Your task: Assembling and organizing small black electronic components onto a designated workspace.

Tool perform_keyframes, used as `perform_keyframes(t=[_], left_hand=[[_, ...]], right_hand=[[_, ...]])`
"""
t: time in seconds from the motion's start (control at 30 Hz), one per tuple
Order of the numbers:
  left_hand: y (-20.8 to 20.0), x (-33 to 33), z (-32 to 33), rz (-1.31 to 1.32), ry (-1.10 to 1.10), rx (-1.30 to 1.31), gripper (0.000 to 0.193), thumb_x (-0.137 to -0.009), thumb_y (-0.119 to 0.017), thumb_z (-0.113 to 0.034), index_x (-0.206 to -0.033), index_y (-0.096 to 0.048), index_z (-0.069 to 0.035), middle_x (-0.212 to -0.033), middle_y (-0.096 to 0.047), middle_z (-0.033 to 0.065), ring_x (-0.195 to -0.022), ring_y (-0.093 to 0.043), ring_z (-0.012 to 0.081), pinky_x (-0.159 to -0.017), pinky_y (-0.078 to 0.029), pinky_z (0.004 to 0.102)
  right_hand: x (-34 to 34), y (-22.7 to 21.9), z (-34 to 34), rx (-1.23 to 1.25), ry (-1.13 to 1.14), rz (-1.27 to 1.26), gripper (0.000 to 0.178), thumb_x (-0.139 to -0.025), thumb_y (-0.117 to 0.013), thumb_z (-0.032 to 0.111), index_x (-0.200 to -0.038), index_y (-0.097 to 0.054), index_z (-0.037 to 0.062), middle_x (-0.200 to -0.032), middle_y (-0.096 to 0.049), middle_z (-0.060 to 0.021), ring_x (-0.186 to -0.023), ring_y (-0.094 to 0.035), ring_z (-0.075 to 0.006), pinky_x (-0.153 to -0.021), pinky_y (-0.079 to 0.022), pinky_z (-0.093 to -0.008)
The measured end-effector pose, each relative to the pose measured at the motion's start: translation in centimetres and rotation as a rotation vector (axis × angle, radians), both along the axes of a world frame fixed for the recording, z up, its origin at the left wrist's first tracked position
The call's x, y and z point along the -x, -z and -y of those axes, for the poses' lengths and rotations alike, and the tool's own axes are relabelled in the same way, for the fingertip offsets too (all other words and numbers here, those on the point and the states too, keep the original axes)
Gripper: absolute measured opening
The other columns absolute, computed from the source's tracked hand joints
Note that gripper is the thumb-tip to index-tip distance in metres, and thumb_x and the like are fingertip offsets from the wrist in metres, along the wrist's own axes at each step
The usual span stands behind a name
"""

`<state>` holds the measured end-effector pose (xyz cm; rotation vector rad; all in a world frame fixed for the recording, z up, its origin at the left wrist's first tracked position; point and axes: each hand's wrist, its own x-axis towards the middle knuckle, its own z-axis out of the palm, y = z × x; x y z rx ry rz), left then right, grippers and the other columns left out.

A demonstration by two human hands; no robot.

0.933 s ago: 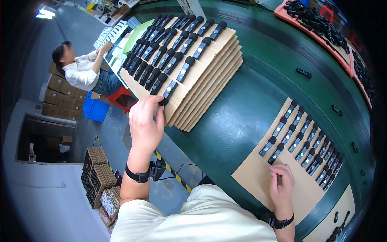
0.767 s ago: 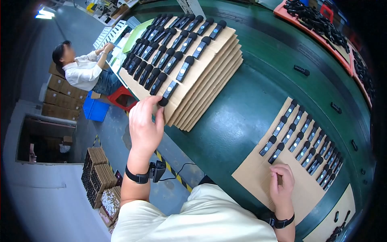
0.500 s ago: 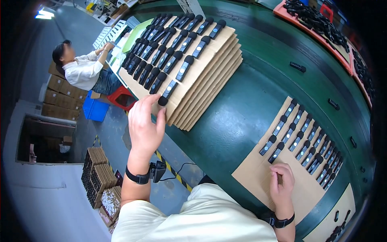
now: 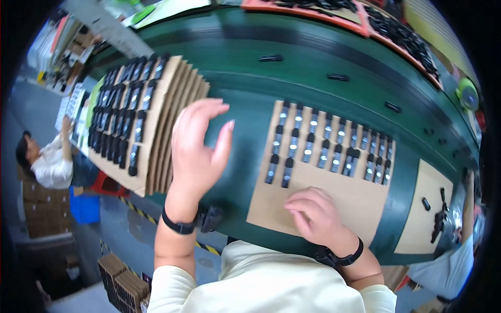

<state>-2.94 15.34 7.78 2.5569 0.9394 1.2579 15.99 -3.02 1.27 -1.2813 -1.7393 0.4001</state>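
My left hand (image 4: 201, 148) is raised over the green table, thumb and fingers apart, holding nothing. Just left of it stands a tall stack of cardboard sheets (image 4: 163, 141), its top covered in rows of small black microphones (image 4: 139, 127) with round foam heads. On the right lies a single cardboard sheet (image 4: 266, 206), whose far half carries three rows of the same microphones (image 4: 308, 147). Above its bare near half is my right hand (image 4: 315, 216), fingers curled in toward the thumb, with nothing visible in them.
Several loose microphones (image 4: 338, 77) lie along the green table (image 4: 229, 83). Orange trays (image 4: 313, 14) of black parts line the far side. At right is another cardboard sheet (image 4: 412, 229) with black pieces, beside a person's arm (image 4: 468, 208). Another person (image 4: 52, 161) sits at far left.
My left hand has left the microphone at the stack's near corner and moved right, off the stack. The view has turned right. My right hand stays over the cardboard sheet's bare part.
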Motion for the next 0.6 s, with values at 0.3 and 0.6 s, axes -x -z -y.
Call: perform_keyframes(t=[0.3,0.6], left_hand=[[5.6,-10.8,-12.5,-0.203,0.063,0.13,0.026,-0.082,-0.068,-0.012,-0.105,-0.062,-0.005,-0.107,-0.064,0.0153,-0.101,-0.06,0.0351,-0.089,-0.049,0.0423],[9.8,-12.6,-21.3,-0.435,-0.051,0.08,0.03,-0.084,-0.068,-0.017,-0.112,-0.062,-0.007,-0.118,-0.061,0.0136,-0.114,-0.054,0.0349,-0.096,-0.046,0.0453]], right_hand=[[-11.4,-5.2,1.6,0.048,0.211,0.28,0.021,-0.076,-0.069,-0.003,-0.095,-0.064,0.0048,-0.098,-0.065,-0.0114,-0.09,-0.063,-0.0308,-0.078,-0.051,-0.0389],[-29.2,-2.2,-5.5,0.272,0.467,0.644,0.026,-0.084,-0.066,0.007,-0.11,-0.061,0.0043,-0.111,-0.059,-0.0135,-0.107,-0.057,-0.0356,-0.091,-0.048,-0.0396]])
